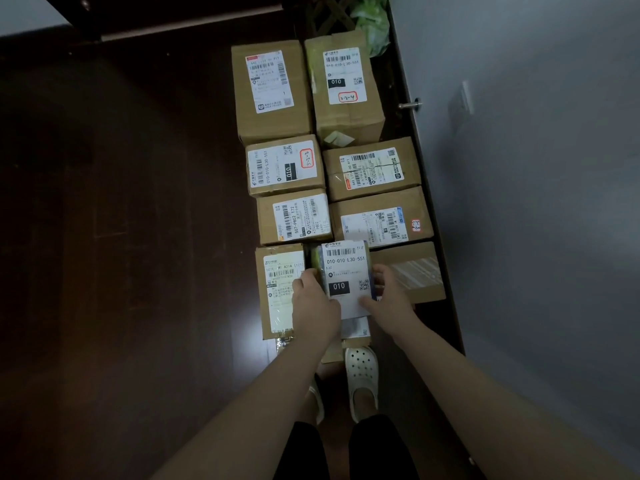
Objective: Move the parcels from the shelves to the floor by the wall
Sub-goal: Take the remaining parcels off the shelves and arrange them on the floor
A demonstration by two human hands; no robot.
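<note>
I hold a small parcel [344, 271] with a white label reading 010 between both hands, low over the floor. My left hand [313, 308] grips its left edge and my right hand [388, 296] grips its right edge and lower corner. It sits between a tall brown box [277, 289] on the left and a taped brown box [412, 271] on the right. Several more labelled cardboard parcels [291, 216] lie in two rows running away from me along the wall. No shelves are in view.
The grey wall [536, 168] and its dark skirting run along the right, with a metal door stop [408, 105]. A green plastic bag [370, 22] lies at the far end. Dark wooden floor [121, 220] stretches to the left. My white clogs [362, 379] stand just behind the parcels.
</note>
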